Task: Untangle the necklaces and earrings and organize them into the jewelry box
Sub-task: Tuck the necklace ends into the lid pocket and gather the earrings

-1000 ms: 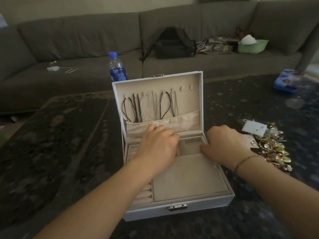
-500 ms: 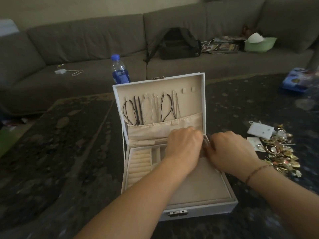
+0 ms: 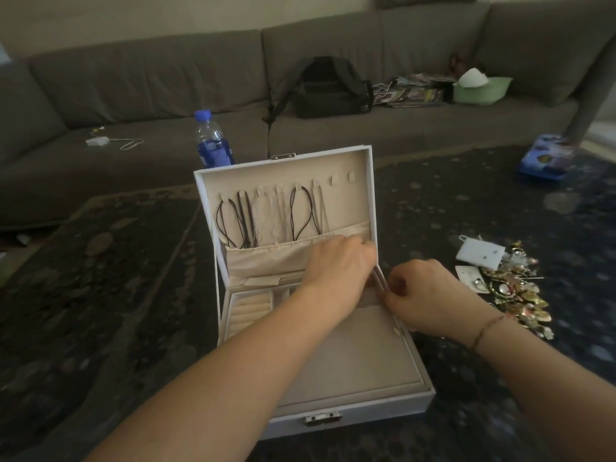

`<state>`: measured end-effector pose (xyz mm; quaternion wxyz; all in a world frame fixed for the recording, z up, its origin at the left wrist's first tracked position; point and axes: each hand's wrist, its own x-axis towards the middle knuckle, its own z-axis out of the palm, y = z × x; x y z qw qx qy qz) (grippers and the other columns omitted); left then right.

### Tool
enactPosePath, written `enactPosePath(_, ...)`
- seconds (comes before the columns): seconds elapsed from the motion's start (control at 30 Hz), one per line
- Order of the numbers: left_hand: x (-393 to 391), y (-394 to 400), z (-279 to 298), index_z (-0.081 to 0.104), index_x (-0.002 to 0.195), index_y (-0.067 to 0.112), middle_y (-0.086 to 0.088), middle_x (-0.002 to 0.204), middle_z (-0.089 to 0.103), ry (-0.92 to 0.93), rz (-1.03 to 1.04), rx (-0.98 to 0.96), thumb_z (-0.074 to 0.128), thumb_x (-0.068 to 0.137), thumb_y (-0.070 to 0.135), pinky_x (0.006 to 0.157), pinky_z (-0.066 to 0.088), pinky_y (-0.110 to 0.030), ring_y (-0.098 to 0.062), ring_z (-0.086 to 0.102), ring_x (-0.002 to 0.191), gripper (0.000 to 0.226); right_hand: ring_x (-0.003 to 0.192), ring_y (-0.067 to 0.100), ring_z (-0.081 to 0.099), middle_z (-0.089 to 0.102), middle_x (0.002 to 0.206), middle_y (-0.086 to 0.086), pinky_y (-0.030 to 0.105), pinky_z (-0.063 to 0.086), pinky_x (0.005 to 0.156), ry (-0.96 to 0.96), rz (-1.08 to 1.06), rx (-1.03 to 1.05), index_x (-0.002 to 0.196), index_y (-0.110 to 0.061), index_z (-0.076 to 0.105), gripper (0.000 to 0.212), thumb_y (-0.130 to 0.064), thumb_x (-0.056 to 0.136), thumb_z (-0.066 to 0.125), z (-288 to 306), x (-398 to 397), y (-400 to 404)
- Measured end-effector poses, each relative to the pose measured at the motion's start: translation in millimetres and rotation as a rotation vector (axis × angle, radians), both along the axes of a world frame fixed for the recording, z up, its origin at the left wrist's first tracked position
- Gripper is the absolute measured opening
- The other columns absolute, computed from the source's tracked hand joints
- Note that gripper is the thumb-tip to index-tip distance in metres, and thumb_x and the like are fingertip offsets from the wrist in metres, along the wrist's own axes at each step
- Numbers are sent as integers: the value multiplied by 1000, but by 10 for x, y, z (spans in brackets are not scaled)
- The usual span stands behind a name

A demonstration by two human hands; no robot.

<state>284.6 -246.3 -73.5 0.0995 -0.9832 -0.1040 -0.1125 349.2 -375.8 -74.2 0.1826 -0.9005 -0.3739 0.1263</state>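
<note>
Both hands (image 3: 336, 271) shifted right; jewelry box (image 3: 350, 411) lid holds necklaces (image 3: 266, 215).

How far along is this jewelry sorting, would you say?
Partway, it seems. Several necklaces already hang on hooks in the lid of the jewelry box. Right now the left hand and right hand work at the box's back right corner; what they hold is hidden. A tangled pile of earrings on the table remains.

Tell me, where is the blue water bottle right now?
In the head view the water bottle stands upright just behind the open jewelry box's lid, at its left corner, with the grey sofa behind it.
</note>
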Motion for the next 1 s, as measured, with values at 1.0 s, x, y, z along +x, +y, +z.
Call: enactPosePath(1.0,-287,252,223,71,102,16,0,98,68,-135,-134,-317,54,100,32,82,53,-40,-20,63,93,24,56,14,54,56,63,0,25,44,53,-94,-62,160,63,-17,56,32,-29,93,54,97,-145,84)
